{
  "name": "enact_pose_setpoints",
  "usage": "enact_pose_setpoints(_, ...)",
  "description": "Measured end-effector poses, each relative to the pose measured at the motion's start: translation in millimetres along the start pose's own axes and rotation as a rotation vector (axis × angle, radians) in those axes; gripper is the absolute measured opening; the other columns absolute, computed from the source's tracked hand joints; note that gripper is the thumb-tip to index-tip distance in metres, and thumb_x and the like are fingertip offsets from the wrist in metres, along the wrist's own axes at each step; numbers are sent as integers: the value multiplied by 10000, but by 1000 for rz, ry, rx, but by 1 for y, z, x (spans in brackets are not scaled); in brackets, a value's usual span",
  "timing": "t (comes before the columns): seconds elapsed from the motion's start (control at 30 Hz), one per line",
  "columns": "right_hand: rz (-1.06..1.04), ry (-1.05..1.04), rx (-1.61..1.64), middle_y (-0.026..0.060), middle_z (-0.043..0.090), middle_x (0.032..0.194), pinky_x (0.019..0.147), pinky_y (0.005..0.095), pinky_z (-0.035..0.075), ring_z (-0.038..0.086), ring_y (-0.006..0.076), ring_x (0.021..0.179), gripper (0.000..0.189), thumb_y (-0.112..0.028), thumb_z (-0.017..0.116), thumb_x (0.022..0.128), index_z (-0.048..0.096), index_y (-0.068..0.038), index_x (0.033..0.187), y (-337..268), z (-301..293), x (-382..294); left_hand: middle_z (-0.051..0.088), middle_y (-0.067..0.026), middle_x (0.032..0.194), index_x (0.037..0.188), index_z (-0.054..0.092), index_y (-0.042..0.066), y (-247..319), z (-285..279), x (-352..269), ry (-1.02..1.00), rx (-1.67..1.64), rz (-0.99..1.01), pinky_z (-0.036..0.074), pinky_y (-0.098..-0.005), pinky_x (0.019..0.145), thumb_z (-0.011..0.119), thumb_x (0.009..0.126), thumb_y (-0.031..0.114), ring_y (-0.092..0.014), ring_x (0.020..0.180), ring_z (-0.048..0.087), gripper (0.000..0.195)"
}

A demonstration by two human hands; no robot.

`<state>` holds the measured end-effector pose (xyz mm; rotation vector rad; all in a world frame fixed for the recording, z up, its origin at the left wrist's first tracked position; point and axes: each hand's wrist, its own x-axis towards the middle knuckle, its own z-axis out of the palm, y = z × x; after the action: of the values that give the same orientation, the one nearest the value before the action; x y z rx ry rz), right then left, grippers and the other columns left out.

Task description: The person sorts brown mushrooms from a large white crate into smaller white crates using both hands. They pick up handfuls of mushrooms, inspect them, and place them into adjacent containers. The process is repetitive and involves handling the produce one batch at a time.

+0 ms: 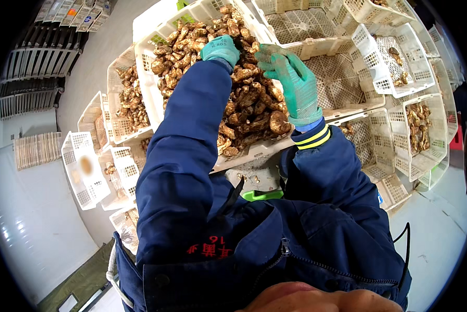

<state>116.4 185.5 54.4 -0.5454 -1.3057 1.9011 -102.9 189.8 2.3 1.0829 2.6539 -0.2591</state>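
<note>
Brown, soil-flecked mushrooms [253, 113] fill a large white perforated plastic crate [145, 70] in front of me. My left hand [221, 50], in a green knit glove, is at the pile's upper middle; its fingers point down among the mushrooms and are hidden, so whether it grips one cannot be told. Over the crate's right side is my right hand [290, 74], in a matching glove with dirty fingertips. Its fingers are extended leftwards, a little apart, near the mushrooms, with nothing seen between them. Both arms wear dark blue sleeves.
White crates surround the large one. Two bare-bottomed compartments [331, 82] lie to the right, beside a small crate [411, 87] with a few mushrooms. On the left, another crate [114, 130] holds smaller mushrooms. Stacked racks [38, 64] stand at far left; something bright green [262, 195] is below the large crate.
</note>
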Motion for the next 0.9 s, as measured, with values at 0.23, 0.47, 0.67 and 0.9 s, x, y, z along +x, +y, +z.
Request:
enact_pose_setpoints(0.23, 7, -18, -30, 135, 650, 1123, 857, 283, 512, 645, 195, 984, 324, -211, 543, 969, 580, 23, 1190, -2, 3, -1, 586, -114, 1262, 1284, 553, 150, -13, 5, 7, -8, -146, 20, 461, -421, 970, 645, 810, 431, -296, 1151, 567, 558)
enact_pose_setpoints(0.47, 25, -9, -18, 125, 650, 1114, 849, 274, 511, 643, 186, 975, 321, -199, 542, 967, 581, 22, 1197, 4, 1, 1, 580, -91, 1272, 1227, 584, 160, 4, -3, 2, -46, -76, -60, 475, -444, 943, 623, 822, 389, -296, 1161, 558, 467)
enact_pose_setpoints(0.67, 42, -17, -64, 104, 655, 1100, 827, 262, 504, 639, 154, 959, 318, -214, 543, 970, 591, 7, 1193, 2, -1, 1, 582, -96, 1271, 1243, 588, 177, -7, 0, 4, 12, -128, -23, 471, -447, 950, 601, 839, 354, -299, 1165, 558, 442)
enact_pose_setpoints(0.9, 46, -21, -45, 102, 655, 1097, 823, 254, 505, 640, 157, 960, 317, -217, 540, 972, 591, 12, 1185, 2, 1, -1, 475, -71, 1400, 1375, 469, 202, -18, 4, 11, -110, -175, 65, 393, -404, 1064, 576, 877, 373, -274, 1268, 473, 537)
